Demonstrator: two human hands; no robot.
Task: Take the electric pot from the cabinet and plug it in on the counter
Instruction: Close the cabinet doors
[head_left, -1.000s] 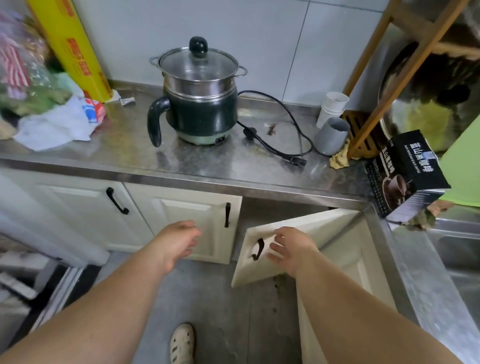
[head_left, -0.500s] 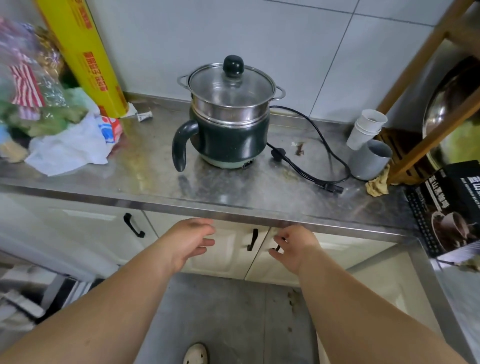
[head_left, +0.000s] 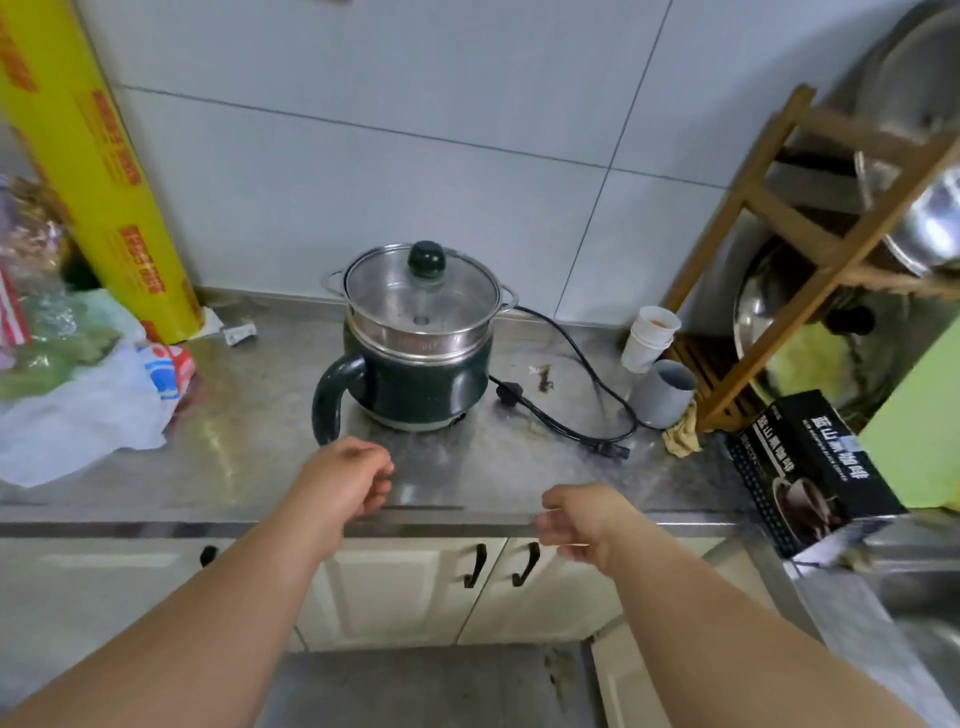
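Note:
A dark green electric pot with a steel steamer ring and a glass lid stands on the steel counter, its handle pointing front left. Its black power cord lies loose on the counter to the right, with the plug end free near the front. My left hand hovers over the counter's front edge just below the pot's handle, fingers loosely curled and holding nothing. At the counter edge my right hand is also empty, fingers apart. The cabinet doors below are shut.
A yellow wrap roll leans on the wall at left beside plastic bags. Paper cups, a grey cup, a wooden rack with steel bowls and a black coffee box crowd the right. A sink edge shows far right.
The open cabinet door was pushed shut by my right hand. Both hands have since risen from the door handles to the counter edge, and my view has tilted up toward the wall.

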